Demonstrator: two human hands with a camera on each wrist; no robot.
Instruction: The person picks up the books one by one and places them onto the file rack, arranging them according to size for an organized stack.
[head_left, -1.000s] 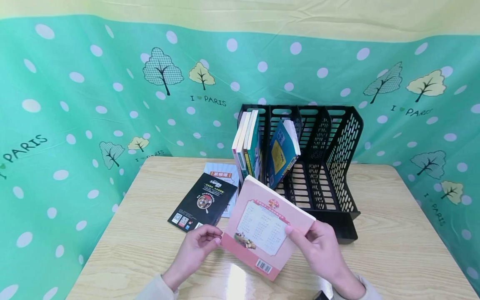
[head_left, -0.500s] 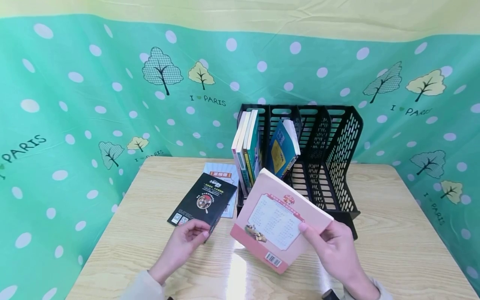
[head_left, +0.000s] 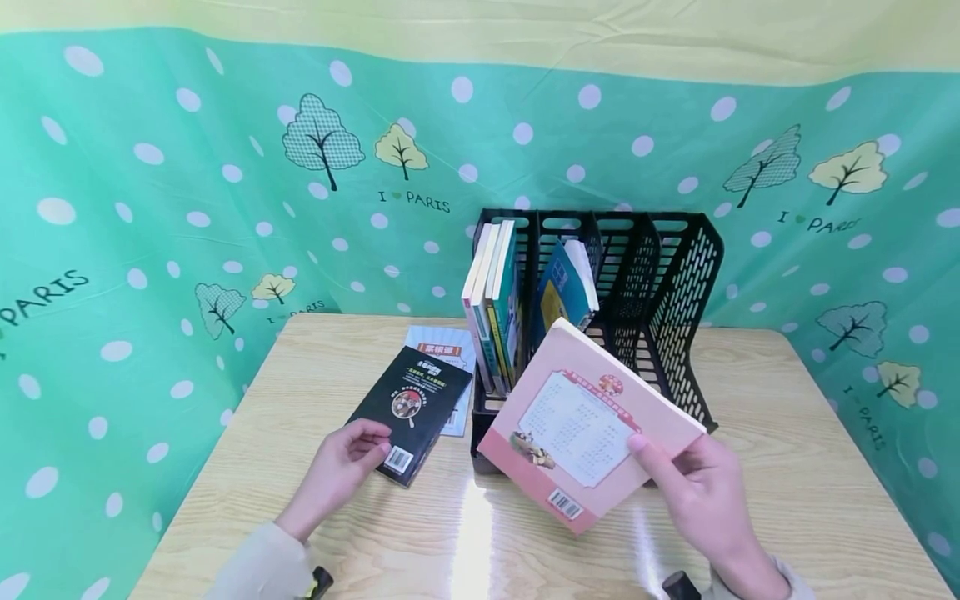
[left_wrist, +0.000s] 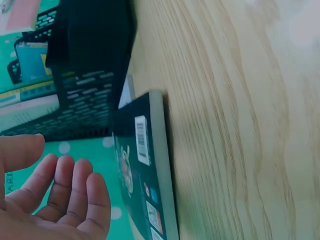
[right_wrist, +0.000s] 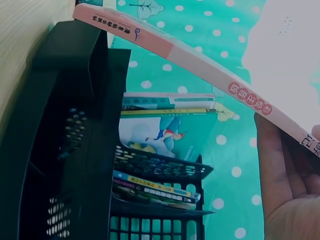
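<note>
My right hand (head_left: 708,504) pinches the right edge of a pink paperback book (head_left: 577,433), thumb on its back cover. The book is held tilted in front of the black file rack (head_left: 480,450), and its spine (right_wrist: 205,72) shows in the right wrist view. My left hand (head_left: 337,471) holds nothing; its fingers bend loosely over the near left corner of a black book (head_left: 435,392). In the left wrist view the fingers (left_wrist: 80,185) are apart from that black book. A pale blue book (head_left: 457,342) lies partly hidden beneath it.
Several thin books (head_left: 491,308) stand in the rack's leftmost slot. Blue-covered books (head_left: 566,287) lean in the slot beside them. Behind the wooden table (head_left: 247,467) hangs a green dotted curtain (head_left: 360,67).
My left hand has let go of the pink book and moved left to the black book. The right hand has carried the pink book rightward and slightly up.
</note>
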